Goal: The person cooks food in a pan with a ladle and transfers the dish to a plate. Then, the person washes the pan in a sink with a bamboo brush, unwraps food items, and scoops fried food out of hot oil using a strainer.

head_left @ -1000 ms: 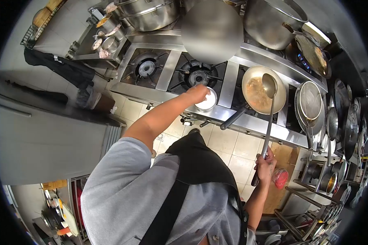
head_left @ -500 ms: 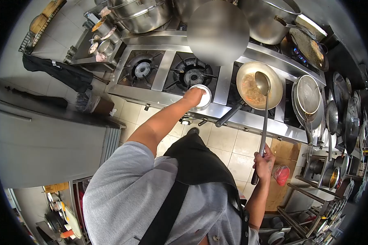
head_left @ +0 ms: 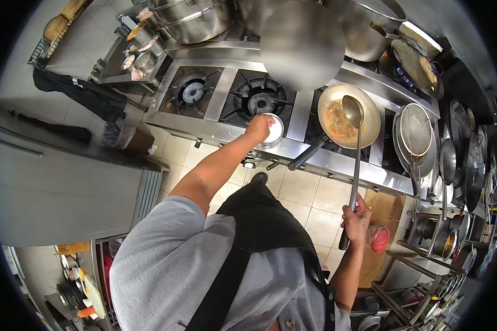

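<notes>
My left hand (head_left: 259, 129) is at a small round metal container (head_left: 282, 132) of white contents (head_left: 274, 131) on the stove's front edge. Its fingers are drawn together over the container's opening; whether a pinch of the white stuff is between them cannot be made out. My right hand (head_left: 355, 220) grips the long handle of a ladle (head_left: 353, 110) low down. The ladle's bowl rests over a frying pan (head_left: 373, 122) with a brownish, soupy food (head_left: 337, 124) in it. The pan's dark handle (head_left: 308, 153) points toward me, with neither hand on it.
Two burners (head_left: 260, 102) stand left of the pan. Strainers (head_left: 416, 129) lie to its right, and large pots (head_left: 361, 33) line the back. A pan (head_left: 417, 69) sits over a blue flame at the far right. A blurred disc covers part of the back.
My left hand has shifted slightly at the container, and its fingertips show more over the white contents. My right hand and the ladle hold nearly the same place.
</notes>
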Motion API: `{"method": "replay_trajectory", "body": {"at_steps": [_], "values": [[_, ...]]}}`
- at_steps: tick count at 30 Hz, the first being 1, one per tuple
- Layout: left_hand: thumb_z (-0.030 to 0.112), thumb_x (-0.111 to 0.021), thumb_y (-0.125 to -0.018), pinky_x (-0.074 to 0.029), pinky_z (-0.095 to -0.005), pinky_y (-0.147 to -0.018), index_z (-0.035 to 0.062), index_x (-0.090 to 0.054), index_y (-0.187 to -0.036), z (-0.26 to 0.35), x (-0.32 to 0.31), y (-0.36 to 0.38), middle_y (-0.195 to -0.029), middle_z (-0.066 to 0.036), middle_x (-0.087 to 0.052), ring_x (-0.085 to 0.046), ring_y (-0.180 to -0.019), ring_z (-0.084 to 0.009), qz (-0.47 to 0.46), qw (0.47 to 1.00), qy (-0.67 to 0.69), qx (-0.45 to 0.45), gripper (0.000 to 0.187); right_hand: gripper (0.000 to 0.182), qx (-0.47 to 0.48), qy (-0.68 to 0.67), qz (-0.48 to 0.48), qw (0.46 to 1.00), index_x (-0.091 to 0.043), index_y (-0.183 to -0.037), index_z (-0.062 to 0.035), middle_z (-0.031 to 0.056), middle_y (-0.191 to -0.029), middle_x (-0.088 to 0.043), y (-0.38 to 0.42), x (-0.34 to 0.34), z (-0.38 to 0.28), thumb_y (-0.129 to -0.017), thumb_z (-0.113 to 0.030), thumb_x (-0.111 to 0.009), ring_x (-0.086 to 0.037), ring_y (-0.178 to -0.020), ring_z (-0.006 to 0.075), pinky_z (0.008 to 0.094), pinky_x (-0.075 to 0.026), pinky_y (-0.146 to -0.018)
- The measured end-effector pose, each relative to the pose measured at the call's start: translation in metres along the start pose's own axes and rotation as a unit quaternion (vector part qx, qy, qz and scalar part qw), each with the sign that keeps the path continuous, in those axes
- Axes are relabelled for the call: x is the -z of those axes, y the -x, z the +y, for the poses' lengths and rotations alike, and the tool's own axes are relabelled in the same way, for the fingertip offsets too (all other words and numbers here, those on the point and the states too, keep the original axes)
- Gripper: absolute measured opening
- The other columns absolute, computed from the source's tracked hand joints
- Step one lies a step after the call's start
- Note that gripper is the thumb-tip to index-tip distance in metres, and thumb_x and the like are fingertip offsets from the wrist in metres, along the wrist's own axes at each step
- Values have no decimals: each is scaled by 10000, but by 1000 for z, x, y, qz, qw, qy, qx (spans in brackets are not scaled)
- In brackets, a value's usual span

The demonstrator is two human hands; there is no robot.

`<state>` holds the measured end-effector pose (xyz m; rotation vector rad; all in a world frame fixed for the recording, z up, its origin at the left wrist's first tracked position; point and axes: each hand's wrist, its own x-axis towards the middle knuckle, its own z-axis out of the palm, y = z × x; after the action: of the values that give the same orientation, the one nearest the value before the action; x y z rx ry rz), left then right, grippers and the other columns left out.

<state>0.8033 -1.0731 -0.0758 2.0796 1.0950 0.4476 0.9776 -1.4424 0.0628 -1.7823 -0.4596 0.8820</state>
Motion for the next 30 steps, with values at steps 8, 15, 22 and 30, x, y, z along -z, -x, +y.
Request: {"method": "replay_trajectory", "body": {"at_steps": [8,15,22,30], "values": [[83,-598,-790,-489,-327,-839,49,-667,-1019,5,4,21,-988,-115,-674,-643,-917,-247,-22,998,39,-38,242,533,-18,20,-6,1000,-458,-1286,48,7,-577,-481,-9,-5,2,-767,-31,-546,-434,-417,70,219,-382,-357],[93,-639,-786,-422,-347,-945,84,-629,-1113,9,15,37,-1114,-87,-620,-565,-1071,-223,-34,967,219,-128,327,503,-30,33,32,998,-503,-1258,12,-2,-550,-468,-2,-35,-14,-761,-54,-544,-437,-419,75,233,-370,-370],[27,-631,-766,-456,-313,-858,84,-597,-1114,-28,150,-6,-1214,-55,-512,-536,-1061,-166,144,920,329,-157,354,294,-16,15,70,997,-570,-1081,0,-19,-549,-459,-12,-81,-12,-795,-42,-515,-438,-407,79,230,-347,-341],[-54,-591,-644,-449,-333,-875,73,-615,-1008,-284,433,-97,-1098,-85,-547,-547,-1006,-259,542,835,100,18,386,473,94,218,56,970,-604,-1101,-63,185,-943,-620,-30,-141,-22,-945,-445,-374,-603,-785,296,390,-502,-664]]}}
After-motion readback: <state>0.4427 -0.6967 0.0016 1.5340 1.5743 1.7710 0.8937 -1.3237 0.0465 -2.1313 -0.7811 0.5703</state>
